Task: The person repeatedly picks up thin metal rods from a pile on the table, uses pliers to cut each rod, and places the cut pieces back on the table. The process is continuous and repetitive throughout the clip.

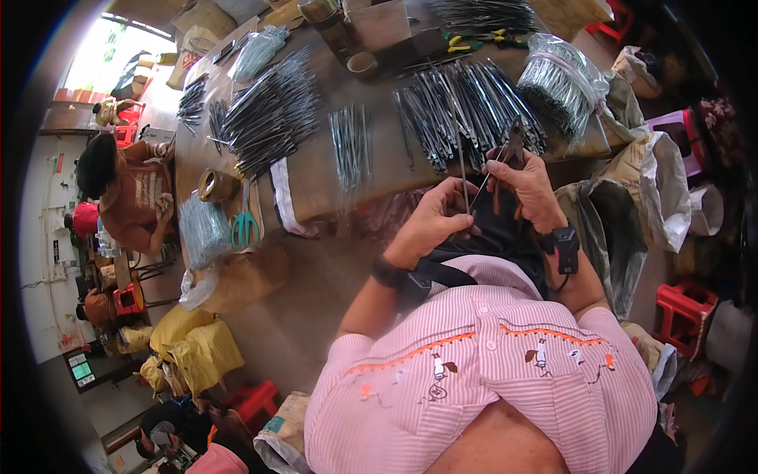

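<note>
My left hand (pixel 433 220) is closed, its fingers pinching thin metal strips (pixel 463 170) near their lower ends. Beside it my right hand (pixel 532 188) is wrapped round a pair of pliers (pixel 517 141). The dark jaws point away from me, and brown handles show below the palm. The right thumb and forefinger lie close to a strip slanting between the two hands; whether they grip it I cannot tell. Just beyond both hands, a wide row of shiny metal strips (pixel 470 107) lies at the table's near edge.
Left on the table (pixel 316 170) are a large strip pile (pixel 272 110) and a smaller bunch (pixel 350 146). Teal-handled scissors (pixel 245 227) hang near a tape roll (pixel 218 186). A bagged bundle (pixel 560 83) sits right; yellow-handled pliers (pixel 466 47) lie behind. A co-worker (pixel 130 193) is at left.
</note>
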{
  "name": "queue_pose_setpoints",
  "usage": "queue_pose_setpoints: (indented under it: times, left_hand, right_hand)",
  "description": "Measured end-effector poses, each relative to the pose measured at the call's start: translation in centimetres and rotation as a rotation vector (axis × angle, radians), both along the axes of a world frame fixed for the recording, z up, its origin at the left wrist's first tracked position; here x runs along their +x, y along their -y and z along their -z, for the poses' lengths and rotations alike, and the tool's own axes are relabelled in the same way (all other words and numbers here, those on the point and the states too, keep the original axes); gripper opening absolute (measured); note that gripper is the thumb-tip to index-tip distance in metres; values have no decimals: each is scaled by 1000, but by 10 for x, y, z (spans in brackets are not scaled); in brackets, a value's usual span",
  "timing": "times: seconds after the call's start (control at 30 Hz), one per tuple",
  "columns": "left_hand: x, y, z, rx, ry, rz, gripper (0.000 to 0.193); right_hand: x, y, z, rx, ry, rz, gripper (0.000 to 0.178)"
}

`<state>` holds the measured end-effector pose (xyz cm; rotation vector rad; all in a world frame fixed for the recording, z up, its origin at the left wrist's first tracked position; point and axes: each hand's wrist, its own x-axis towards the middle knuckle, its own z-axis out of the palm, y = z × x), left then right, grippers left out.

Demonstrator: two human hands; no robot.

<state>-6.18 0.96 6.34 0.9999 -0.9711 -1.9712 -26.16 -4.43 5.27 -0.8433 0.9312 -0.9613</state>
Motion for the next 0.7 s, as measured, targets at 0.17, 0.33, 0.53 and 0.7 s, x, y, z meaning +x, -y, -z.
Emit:
queue_pose_setpoints:
  times: [0.17,0.33,0.53,0.7]
  left_hand:
    - [3,2,3,171,-234,-132,17]
    - [-4,8,19,268,-237,-171,12]
    - [-14,12,32,203,-191,-278,15]
    - [-14,12,22,84,-77,-291,16]
  right_hand:
    - [14,-3,3,-70,-84,39,17]
    - [20,-5,1,-179,-162,62,13]
    - [2,-9,6,67,-55,113,27]
    - [-28,-14,14,565,496,209,34]
